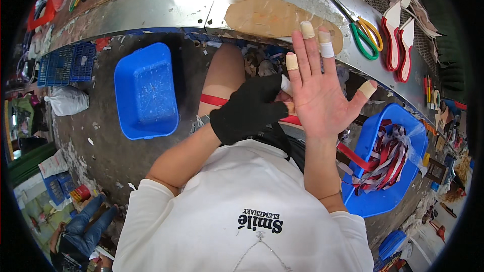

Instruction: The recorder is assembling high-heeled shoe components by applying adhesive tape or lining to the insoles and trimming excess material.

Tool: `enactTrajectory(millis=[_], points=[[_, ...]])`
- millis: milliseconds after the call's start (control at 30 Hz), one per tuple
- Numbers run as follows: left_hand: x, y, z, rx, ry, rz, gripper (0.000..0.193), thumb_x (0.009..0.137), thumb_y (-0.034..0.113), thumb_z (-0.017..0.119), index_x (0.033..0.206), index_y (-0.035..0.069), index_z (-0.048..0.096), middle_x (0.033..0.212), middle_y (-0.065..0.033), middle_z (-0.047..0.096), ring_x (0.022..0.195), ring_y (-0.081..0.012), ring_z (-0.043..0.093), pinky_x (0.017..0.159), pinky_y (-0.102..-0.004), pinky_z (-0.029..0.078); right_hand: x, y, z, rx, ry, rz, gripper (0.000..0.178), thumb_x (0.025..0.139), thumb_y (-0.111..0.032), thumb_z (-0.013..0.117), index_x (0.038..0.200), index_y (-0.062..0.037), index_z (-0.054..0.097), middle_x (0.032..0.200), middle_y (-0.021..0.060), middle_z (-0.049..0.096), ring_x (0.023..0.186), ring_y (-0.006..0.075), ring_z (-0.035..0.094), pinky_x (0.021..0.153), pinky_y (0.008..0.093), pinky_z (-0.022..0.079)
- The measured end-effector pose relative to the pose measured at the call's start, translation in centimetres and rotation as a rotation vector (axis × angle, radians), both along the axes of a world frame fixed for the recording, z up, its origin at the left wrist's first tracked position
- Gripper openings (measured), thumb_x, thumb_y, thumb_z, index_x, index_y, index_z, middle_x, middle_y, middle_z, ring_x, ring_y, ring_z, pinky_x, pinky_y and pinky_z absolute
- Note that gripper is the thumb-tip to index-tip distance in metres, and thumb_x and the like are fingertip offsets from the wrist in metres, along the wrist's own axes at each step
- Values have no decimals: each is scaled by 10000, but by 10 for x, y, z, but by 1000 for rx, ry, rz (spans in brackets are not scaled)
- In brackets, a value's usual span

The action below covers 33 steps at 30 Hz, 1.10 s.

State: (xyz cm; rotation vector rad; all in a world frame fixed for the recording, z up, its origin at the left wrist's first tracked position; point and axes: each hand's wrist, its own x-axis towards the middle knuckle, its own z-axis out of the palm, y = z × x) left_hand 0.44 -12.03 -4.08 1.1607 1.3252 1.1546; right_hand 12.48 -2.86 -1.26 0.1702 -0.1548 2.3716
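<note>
My right hand is held palm up with its fingers spread, and beige and white tape wraps several fingertips. Its little finger bends toward my left hand, which wears a black glove and closes around that fingertip. Bare fingertips stick out of the glove; the exact grip is partly hidden. Just beyond the right fingers, a brown sole-shaped sheet lies on the metal bench. Scissors with green and yellow handles lie to its right, beside red-and-white cut pieces. A red strip crosses my thigh.
Right of me, a blue tub holds tangled red and white strips. Another blue tub stands on the floor at left, near a white plastic bag and blue crates. The metal bench curves ahead. Another person is at lower left.
</note>
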Motion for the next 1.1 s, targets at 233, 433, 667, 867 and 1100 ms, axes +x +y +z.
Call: enactTrajectory(millis=[233, 433, 667, 867, 1100], points=[[-49, -56, -85, 97, 1190, -122, 302, 706, 189, 683, 977, 67, 631, 874, -131, 624, 895, -300, 588, 739, -420, 483, 7, 6, -6, -2, -54, -42, 1062, 799, -649, 567, 1485, -47, 24, 1560, 140, 27, 1446, 263, -30, 1171, 438, 24], [-66, -73, -94, -162, 1120, -221, 247, 716, 259, 693, 856, 66, 630, 844, -117, 611, 857, -310, 581, 719, -409, 477, 7, 7, -7, 27, -72, -32, 1065, 793, -641, 581, 1485, -47, 31, 1561, 134, 33, 1447, 255, -35, 1170, 440, 6], [-61, -40, -4, -84, 482, -135, 344, 809, 356, 688, 797, 20, 614, 666, -80, 566, 619, -228, 565, 595, -317, 442, -1, 4, -11, 6, -60, -24, 1063, 791, -642, 583, 1485, -50, 39, 1561, 136, 28, 1447, 254, -31, 1170, 436, 5], [-10, -6, 1, -63, 72, 104, 315, 811, 304, 701, 850, 2, 624, 643, -66, 547, 582, -130, 522, 556, -306, 431, -13, -9, -7, -3, -5, 82, 1086, 779, -691, 544, 1491, -70, 9, 1561, 141, 11, 1446, 267, -2, 1173, 438, 65], [-8, -3, 3, -195, -46, 108, 263, 784, 237, 707, 862, -1, 626, 648, -55, 568, 551, -119, 523, 547, -286, 433, -12, -8, -16, 56, -133, 55, 1106, 771, -706, 537, 1489, -65, -7, 1558, 158, -2, 1443, 291, 12, 1171, 434, 99]])
